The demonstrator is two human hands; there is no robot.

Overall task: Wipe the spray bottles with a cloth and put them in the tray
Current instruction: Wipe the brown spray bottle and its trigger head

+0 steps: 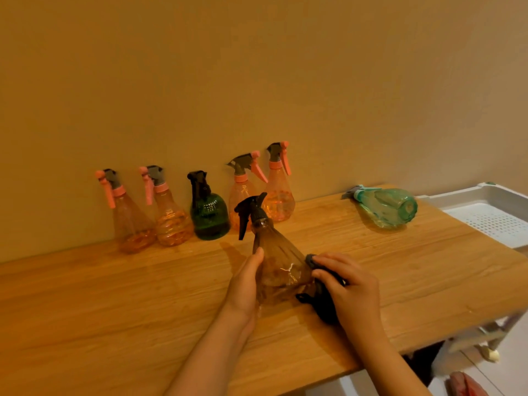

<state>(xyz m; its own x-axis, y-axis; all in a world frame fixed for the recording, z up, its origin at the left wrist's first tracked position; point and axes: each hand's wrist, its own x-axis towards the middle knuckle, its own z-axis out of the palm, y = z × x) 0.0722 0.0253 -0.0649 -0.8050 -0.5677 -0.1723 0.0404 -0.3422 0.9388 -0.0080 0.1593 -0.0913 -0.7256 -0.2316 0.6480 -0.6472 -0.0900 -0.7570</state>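
Note:
A brown see-through spray bottle (275,262) with a black trigger head stands tilted on the wooden table (143,304). My left hand (245,284) grips its left side. My right hand (350,284) presses a dark cloth (323,301) against the bottle's right side, fingers curled over the cloth. A white perforated tray (491,215) sits off the table's right end, with nothing seen in it. A teal spray bottle (385,208) lies on its side near the tray.
Along the wall stand several spray bottles: pink ones (131,215) (170,212) (278,185) (243,192) and a dark green one (208,208). A white frame (485,335) and a reddish item (465,384) lie below the table's right edge.

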